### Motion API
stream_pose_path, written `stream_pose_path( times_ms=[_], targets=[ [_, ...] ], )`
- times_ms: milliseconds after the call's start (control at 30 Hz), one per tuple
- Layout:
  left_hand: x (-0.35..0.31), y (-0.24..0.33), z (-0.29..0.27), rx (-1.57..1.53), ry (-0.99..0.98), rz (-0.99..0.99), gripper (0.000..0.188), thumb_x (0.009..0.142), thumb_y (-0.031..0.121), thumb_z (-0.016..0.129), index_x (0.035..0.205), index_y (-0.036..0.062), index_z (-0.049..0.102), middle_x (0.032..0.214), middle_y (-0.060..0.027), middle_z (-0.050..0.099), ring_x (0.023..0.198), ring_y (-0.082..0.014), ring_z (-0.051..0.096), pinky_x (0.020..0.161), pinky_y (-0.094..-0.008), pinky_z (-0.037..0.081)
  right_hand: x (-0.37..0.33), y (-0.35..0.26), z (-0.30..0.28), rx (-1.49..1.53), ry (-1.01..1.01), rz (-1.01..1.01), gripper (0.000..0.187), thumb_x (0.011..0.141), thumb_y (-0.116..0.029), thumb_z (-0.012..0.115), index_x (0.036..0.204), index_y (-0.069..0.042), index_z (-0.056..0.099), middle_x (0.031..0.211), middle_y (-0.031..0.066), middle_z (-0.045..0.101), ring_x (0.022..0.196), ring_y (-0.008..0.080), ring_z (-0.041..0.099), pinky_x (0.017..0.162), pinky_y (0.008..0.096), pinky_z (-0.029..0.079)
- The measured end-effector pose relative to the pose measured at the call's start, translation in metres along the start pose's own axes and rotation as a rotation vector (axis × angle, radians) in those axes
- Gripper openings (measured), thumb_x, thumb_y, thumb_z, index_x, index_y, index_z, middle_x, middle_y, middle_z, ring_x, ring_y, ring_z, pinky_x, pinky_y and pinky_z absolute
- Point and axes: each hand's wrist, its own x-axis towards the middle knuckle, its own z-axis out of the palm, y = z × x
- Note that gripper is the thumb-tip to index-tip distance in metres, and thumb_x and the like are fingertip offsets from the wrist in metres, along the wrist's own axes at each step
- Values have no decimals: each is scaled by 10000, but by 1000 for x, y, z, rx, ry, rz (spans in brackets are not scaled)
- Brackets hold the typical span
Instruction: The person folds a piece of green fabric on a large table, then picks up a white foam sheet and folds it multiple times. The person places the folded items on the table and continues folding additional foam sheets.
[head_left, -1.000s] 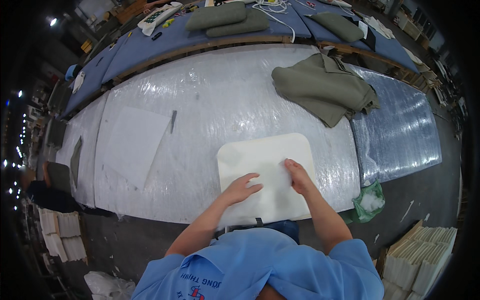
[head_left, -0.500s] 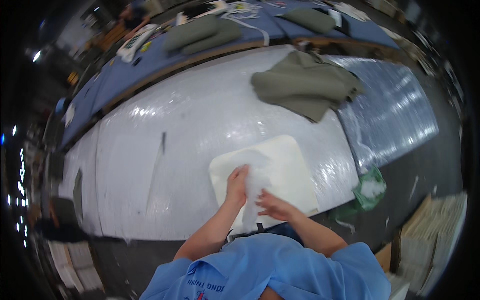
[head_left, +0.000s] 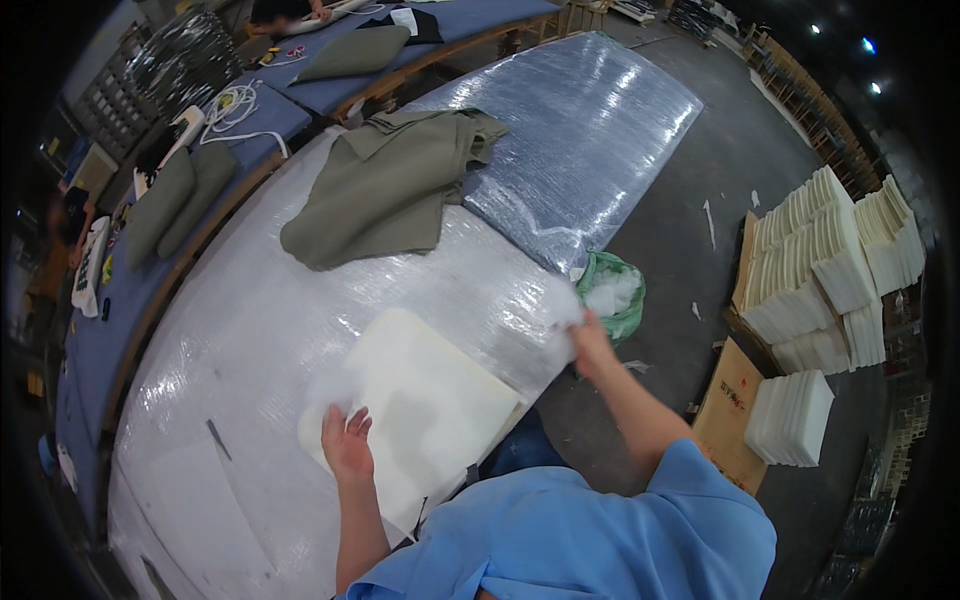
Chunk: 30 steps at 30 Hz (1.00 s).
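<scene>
A cream foam cushion pad lies on the plastic-wrapped table before me. My left hand is over its left edge, fingers upright and apart, with a wispy tuft of white stuffing just past the fingertips. Off to the right, my right hand has its fingers closed on a thin clump of white fibre stuffing, partly blurred. Next to that hand, a green bag full of white stuffing hangs at the table's corner.
Olive-green fabric is heaped on the wrapped table. A blue-topped bench with cushions and white cord runs along the far left, where other people are. Stacked foam pads stand on the floor to the right.
My view has swung to the right. My hands, close together over the pad before, are now apart: the right has moved out by the green bag with stuffing, the left towards the pad's left edge.
</scene>
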Motion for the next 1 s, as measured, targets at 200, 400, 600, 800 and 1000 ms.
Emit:
stream_pose_path(
  times_ms=[200, 400, 600, 800, 1000],
  targets=[
    [-18, -34, 12, 79, 156, -110, 355, 1026, 310, 648, 1251, 53, 553, 1100, -111, 668, 883, -296, 699, 744, -389, 575, 117, -120, -94, -654, 474, -731, 375, 859, 54, 569, 1206, -80, 619, 1123, 106, 689, 1009, 268, 681, 866, 373, 530],
    [-35, -72, 53, 129, 316, -114, 333, 1030, 300, 639, 1226, 40, 568, 1092, -130, 674, 851, -303, 710, 700, -385, 582, 162, -80, -115, -1514, 393, -237, 465, 898, -129, 660, 1358, -138, 595, 1441, 154, 573, 1312, 375, 563, 1056, 498, 461],
    [-54, -90, 87, 200, 292, -42, 270, 1019, 242, 651, 1195, 44, 599, 1034, -119, 698, 852, -300, 741, 724, -380, 599, 180, -62, -127, -1538, 103, -770, 440, 934, -230, 676, 1342, -76, 616, 1451, 141, 577, 1376, 399, 498, 1102, 547, 417],
    [-48, -82, 133, 266, 256, -93, 287, 1018, 275, 672, 1163, 29, 648, 1090, -82, 712, 946, -253, 739, 821, -354, 558, 232, -31, -153, -1764, -288, -202, 542, 1057, -435, 458, 1199, 19, 717, 1386, 238, 624, 1289, 431, 578, 1077, 495, 447],
    [-48, -74, 150, 232, 183, -113, 270, 1037, 235, 633, 1190, 15, 667, 1129, -116, 738, 954, -272, 740, 841, -380, 570, 267, -66, -133, -1797, -435, 40, 544, 989, -459, 560, 1260, -13, 713, 1301, 262, 669, 1214, 460, 624, 1027, 512, 492]
  ],
)
